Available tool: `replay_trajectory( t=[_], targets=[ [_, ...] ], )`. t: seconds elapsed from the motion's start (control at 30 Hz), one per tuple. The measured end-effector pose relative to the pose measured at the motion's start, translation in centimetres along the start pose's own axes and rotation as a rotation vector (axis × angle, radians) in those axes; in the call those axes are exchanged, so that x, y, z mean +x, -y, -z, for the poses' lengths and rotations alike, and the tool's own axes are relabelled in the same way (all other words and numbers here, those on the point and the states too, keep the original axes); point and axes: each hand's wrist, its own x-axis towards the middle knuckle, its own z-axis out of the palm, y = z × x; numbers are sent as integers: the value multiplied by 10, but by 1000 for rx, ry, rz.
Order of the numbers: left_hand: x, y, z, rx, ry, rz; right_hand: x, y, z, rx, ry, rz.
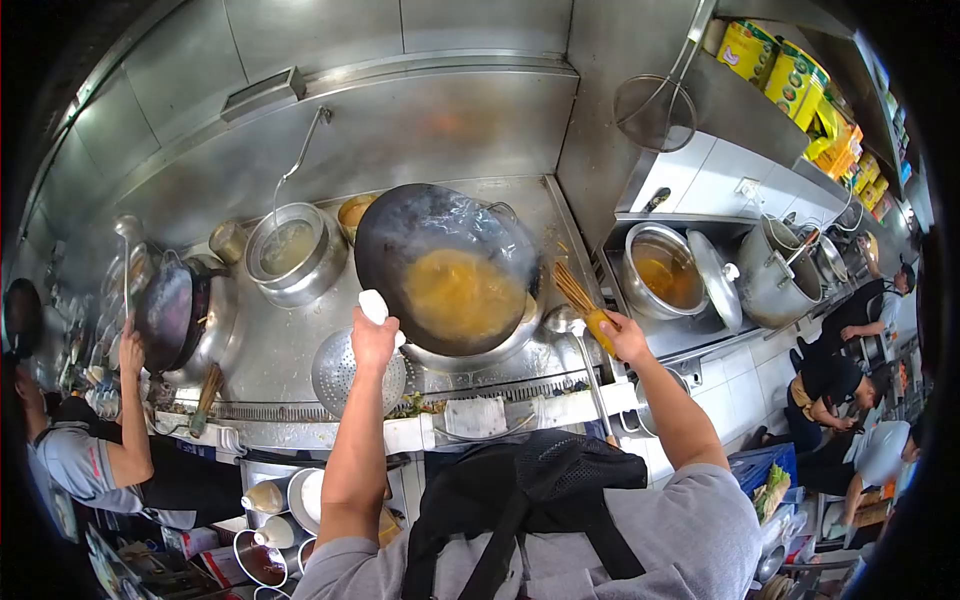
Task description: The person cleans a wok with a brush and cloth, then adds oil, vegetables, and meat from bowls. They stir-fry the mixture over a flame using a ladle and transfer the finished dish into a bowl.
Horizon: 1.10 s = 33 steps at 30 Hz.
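Observation:
My left hand (374,345) is closed around a folded white cloth (374,305) at the near left rim of a big black wok (385,235). Yellowish-brown liquid (465,295) lies in the wok, with steam over it. In my right hand (623,337) is a bamboo wok brush (585,305), gripped by its yellow handle, bristles pointing up and left, just right of the wok. A ladle (566,320) rests on the stove edge between wok and brush. Under my left forearm lies a perforated skimmer (335,368).
A steel pot (320,265) stands left of the wok. At the right are a pot of orange-brown liquid (650,240), its leaning lid (712,280) and a tall stockpot (770,275). A co-worker's hand (131,350) holds a ladle at the left. Several people are at far right.

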Motion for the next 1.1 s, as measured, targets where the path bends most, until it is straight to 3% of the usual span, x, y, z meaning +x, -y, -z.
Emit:
replay_trajectory(
  t=[0.13,0.23,0.27,0.4,0.53,0.77,0.93,1.07,1.1],
  targets=[
    [-11,-35,-2,89,-59,-49,34,-53,-3,10,-41,64],
    [-24,-68,-6,134,-117,-59,27,-54,12,34,27,93],
    [-25,-72,-9,156,-127,-69,31,-65,11,19,-3,206],
    [-37,-100,-18,285,-172,-98,35,-75,27,183,176,-17],
    [-55,-130,-34,402,-207,-170,83,-101,11,439,249,9],
    [-77,-159,-63,490,-154,-238,125,-45,-7,629,338,-109],
    [-113,-151,-75,475,-99,-482,113,-30,-44,682,355,-202],
    [-122,-128,-63,441,-84,-502,105,-31,-37,672,314,-189],
    [-116,-121,-56,394,-83,-427,106,-31,-29,660,325,-170]
  ],
)
